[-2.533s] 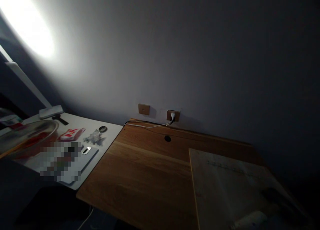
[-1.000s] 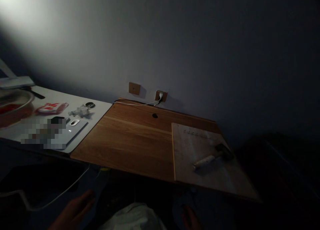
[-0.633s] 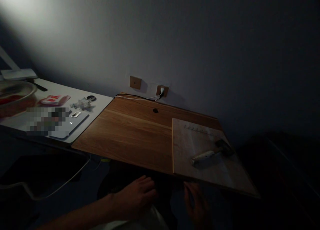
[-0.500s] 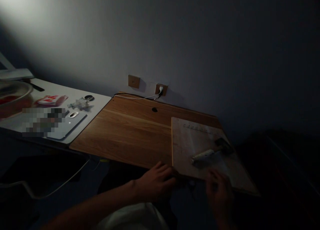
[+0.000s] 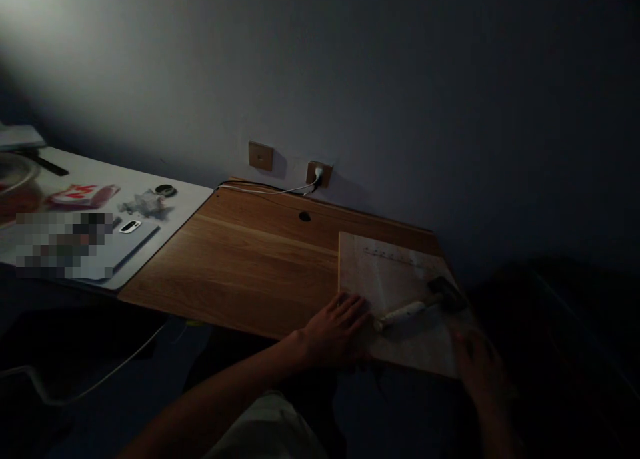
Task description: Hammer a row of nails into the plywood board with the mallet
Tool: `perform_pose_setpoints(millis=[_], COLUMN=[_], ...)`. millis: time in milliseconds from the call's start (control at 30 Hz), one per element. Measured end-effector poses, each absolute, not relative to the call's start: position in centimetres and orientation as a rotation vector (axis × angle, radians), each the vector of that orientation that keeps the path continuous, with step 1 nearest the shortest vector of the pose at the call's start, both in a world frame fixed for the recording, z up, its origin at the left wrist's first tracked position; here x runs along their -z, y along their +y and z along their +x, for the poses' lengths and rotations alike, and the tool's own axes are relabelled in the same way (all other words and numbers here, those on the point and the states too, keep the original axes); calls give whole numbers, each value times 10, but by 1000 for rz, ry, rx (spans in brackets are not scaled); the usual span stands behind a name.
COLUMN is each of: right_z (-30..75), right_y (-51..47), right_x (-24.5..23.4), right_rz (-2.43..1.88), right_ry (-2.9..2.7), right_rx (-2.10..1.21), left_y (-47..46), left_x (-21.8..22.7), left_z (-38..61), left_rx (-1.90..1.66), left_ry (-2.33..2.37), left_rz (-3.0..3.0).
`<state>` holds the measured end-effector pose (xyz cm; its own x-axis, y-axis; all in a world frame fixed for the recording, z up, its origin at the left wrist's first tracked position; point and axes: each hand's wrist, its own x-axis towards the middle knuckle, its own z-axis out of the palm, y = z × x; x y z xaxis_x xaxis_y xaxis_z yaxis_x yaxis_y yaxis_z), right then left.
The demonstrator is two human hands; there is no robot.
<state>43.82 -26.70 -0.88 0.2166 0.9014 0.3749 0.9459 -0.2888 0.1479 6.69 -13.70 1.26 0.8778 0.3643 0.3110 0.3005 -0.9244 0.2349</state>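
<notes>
A pale wooden board (image 5: 370,266) lies on the right end of the brown desk (image 5: 240,259). On top of it rests a hammer (image 5: 407,310), its light handle toward me and its dark head to the right. My left hand (image 5: 340,326) lies flat with fingers stretched over the board's near left corner, close to the handle's end. At the board's near right corner is my right hand (image 5: 477,362), its fingers loosely spread at the edge; nothing shows in it, though the dark and blur hide detail. A row of small marks runs along the board's far side.
To the left stands a white table (image 5: 183,199) bearing a digital scale (image 5: 137,242), a red and white packet (image 5: 83,196), crumpled clear plastic (image 5: 147,204) and a clear bowl (image 5: 20,179). A white cable (image 5: 265,191) runs to the wall socket (image 5: 323,172).
My left hand has moved from the desk's front edge up onto the board's left corner. My right hand has gone rightward to the board's right corner. The view has shifted slightly.
</notes>
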Motion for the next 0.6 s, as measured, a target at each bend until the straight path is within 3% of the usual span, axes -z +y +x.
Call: perform_pose_setpoints(millis=[200, 600], right_z=[427, 364], right_y=[-269, -263], right_x=[11, -11], right_rz=[-2361, -2221], right_ry=[-1896, -1705], right_rx=[654, 222], left_y=[-138, -128], left_x=[-22, -49], left_z=[53, -41], left_rx=[-518, -469], left_ry=[550, 912], left_rz=[2880, 2936])
